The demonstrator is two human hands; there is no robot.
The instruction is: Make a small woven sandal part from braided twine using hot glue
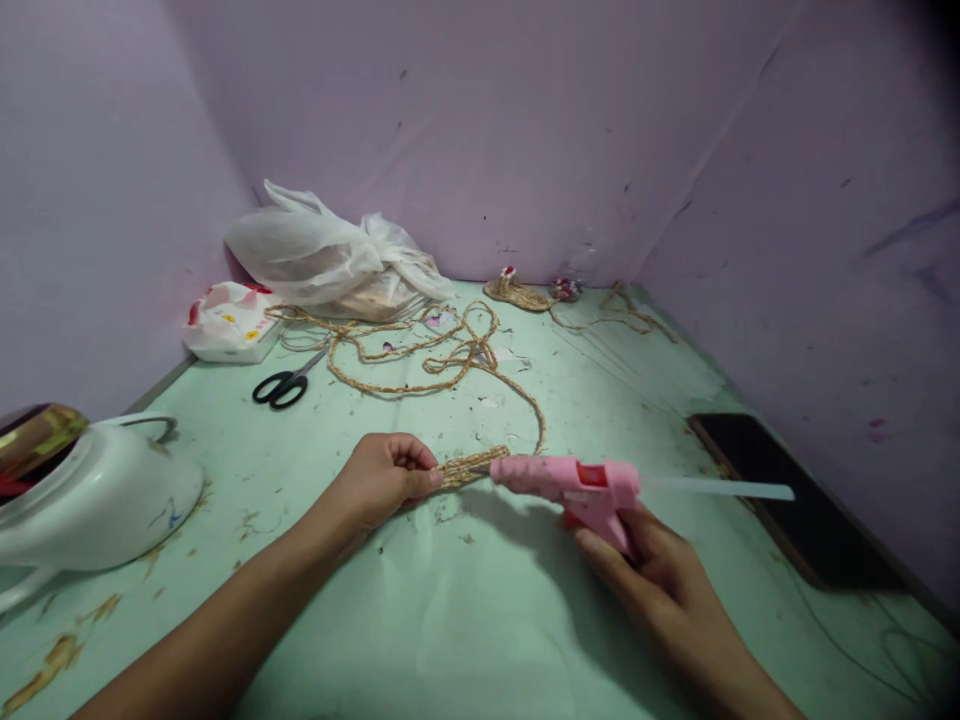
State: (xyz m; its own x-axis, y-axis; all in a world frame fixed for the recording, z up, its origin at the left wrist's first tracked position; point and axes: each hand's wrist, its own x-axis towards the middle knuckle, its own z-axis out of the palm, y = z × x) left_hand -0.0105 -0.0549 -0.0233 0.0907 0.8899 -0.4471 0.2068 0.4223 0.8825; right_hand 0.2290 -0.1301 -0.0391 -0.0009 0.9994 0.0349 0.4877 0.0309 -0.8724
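My left hand [386, 480] pinches the left end of a flat coiled piece of braided rope [474, 465] just above the table. In my right hand [660, 570] is a pink glue gun [562, 478], gripped by its handle, with a clear glue stick [720, 487] sticking out of its back toward the right. The gun's nozzle points left and meets or nearly meets the top of the coiled piece. From the coil's right end the loose rope [536, 405] runs back into wide loops on the table.
Black-handled scissors [283, 388], a white packet [232, 322] and a plastic bag [337, 255] lie at the back left. A white pot-like container [142, 490] stands at the left, a phone [795, 500] at the right. A small rope sole [517, 294] sits by the back wall.
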